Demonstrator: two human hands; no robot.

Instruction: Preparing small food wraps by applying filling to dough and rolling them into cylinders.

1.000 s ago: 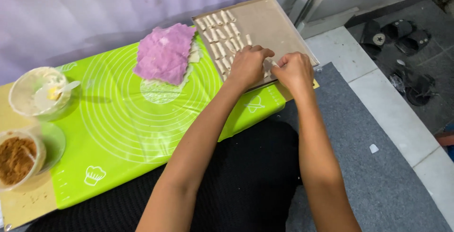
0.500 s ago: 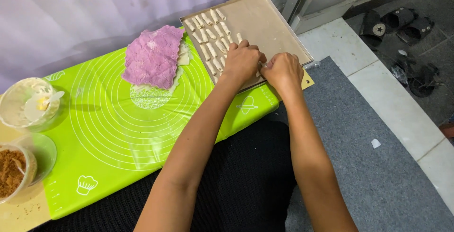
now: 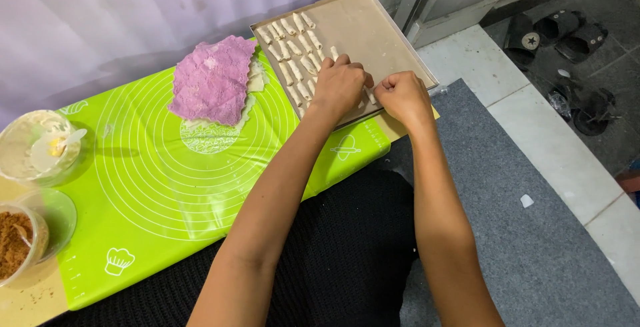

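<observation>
A beige baking tray [image 3: 373, 27] lies at the far right of a green silicone mat [image 3: 160, 180]. Rows of small rolled dough pieces [image 3: 293, 54] fill its left part. My left hand [image 3: 340, 87] rests palm down on the near rows, fingers curled over a roll. My right hand [image 3: 400, 97] sits right beside it at the tray's near edge, fingers pinched on the end of a roll. What lies under both hands is mostly hidden. A stack of purple and pale dough sheets [image 3: 213, 80] lies on the mat left of the tray.
A clear bowl with white cream and a spoon [image 3: 40, 147] stands at the left edge. A clear bowl of brown crumbly filling [image 3: 17, 247] sits nearer. Grey carpet [image 3: 533, 254] and pale floor tiles lie right, with dark sandals [image 3: 553, 37] beyond.
Both hands stay together at the tray's near rows, with only slight finger shifts. The camera view has drifted a little, so the tray sits lower and more central.
</observation>
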